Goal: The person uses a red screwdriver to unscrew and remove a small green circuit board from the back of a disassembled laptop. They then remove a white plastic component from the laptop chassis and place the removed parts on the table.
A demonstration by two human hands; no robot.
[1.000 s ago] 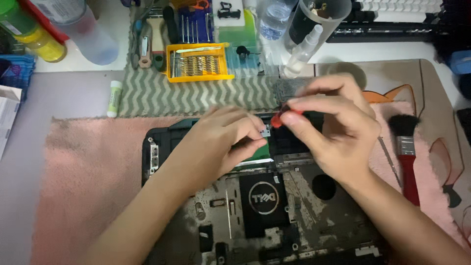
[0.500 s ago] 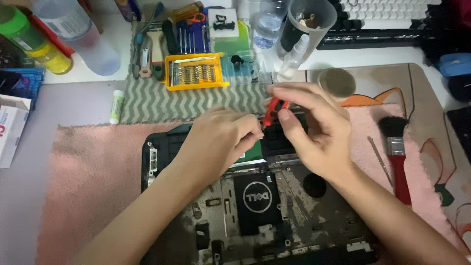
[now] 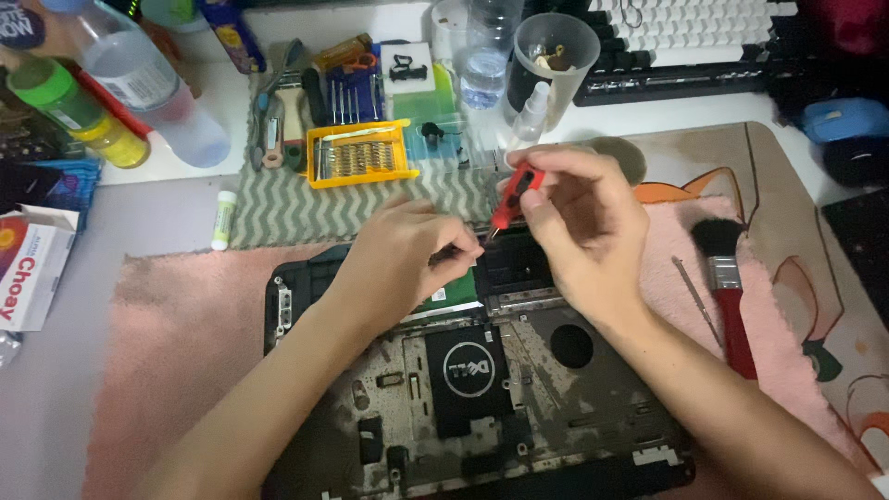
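A small red screwdriver (image 3: 512,194) is pinched in the right hand (image 3: 583,231), tip angled down at the opened laptop base (image 3: 463,380), where the left hand (image 3: 403,264) is pressed, fingers curled, its hold unclear.

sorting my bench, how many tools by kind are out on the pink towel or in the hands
Screwdriver, red, in the right hand: 1
Brush, red handle: 1
Thin metal pick: 1
Total: 3
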